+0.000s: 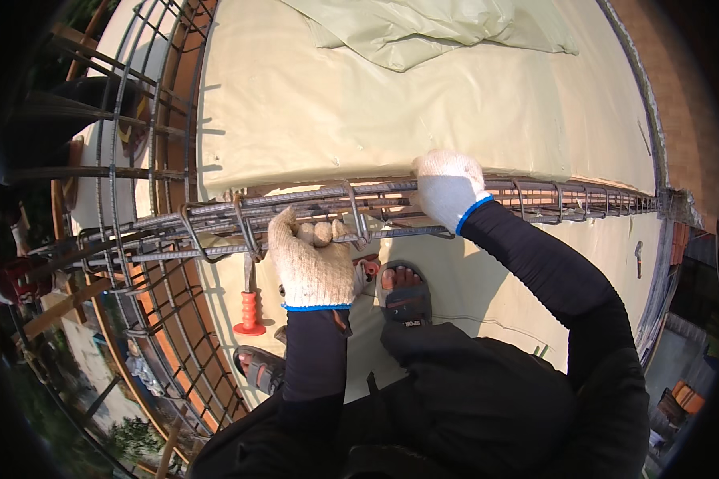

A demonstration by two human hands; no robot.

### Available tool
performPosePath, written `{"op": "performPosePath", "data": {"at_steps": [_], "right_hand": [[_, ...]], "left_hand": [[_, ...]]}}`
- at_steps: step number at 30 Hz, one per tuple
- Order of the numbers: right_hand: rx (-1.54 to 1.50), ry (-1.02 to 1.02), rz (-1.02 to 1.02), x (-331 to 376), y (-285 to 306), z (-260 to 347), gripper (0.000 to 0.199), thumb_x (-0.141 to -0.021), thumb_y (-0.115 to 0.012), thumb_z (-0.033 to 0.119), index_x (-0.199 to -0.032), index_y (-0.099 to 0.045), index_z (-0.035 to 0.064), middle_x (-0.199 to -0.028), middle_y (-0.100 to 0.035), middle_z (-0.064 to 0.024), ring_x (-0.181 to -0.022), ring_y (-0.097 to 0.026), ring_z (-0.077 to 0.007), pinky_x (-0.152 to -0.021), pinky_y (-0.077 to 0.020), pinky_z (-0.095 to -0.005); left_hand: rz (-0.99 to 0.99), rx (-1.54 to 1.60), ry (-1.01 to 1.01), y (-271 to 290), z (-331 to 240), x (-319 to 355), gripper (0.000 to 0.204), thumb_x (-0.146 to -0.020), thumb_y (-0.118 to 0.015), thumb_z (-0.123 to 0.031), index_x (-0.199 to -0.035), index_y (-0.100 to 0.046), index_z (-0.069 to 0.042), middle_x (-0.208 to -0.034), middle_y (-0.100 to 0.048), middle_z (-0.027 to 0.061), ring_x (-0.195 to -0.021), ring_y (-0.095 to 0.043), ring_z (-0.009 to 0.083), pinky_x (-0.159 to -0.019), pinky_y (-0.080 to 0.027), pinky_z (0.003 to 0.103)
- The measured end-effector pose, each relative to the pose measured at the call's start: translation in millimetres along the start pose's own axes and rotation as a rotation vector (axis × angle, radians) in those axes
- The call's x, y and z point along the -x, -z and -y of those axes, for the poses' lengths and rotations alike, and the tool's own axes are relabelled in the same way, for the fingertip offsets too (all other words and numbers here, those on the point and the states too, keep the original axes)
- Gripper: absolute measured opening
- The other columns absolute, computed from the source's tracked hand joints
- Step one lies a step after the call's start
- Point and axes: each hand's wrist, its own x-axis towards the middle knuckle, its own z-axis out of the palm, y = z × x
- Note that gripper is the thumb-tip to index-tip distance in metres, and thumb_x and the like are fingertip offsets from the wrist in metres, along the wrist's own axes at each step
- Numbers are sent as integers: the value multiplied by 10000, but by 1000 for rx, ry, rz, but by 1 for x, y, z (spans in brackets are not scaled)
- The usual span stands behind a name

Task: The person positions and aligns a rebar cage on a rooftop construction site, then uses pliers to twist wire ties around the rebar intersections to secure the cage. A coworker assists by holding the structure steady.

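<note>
"Rebar cage first, please: where does it lie, and which step is in hand?"

"It runs crosswise in front of the person's feet, between two stretches of pale sheeting. I judge that the step is adjusting its bars, because both gloved hands are at it."

"How are the fingers?"

"On the left hand they are curled together, between two stirrups; whether they pinch a bar, I cannot tell. The right hand bends over the bars with its fingertips hidden, so I cannot tell there either."

"What does the next move call for?"

"Probably a secure grip, and care that no glove catches."
</note>
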Motion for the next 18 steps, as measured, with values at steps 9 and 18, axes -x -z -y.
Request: {"op": "performPosePath", "data": {"at_steps": [9,18], "right_hand": [[-591,-89,132,32,52,-28,482,-965,-745,303,-1356,-684,28,-1271,-739,-213,-1199,-711,-381,-1037,-564,-421],[-228,-503,-567,96,1,-143,394,-1068,-622,261,-1414,-682,81,-1487,-658,-178,-1401,-598,-382,-1188,-468,-505]], "left_hand": [[0,9,20,7,-1,0,203,-1023,-610,-153,-870,-477,-165,-657,-277,-19,-608,-337,156,-665,-442,377],[-92,-24,11,-3,1,-6,304,-1026,-635,-143,-808,-426,-183,-666,-254,-20,-598,-260,159,-615,-388,379]]}}
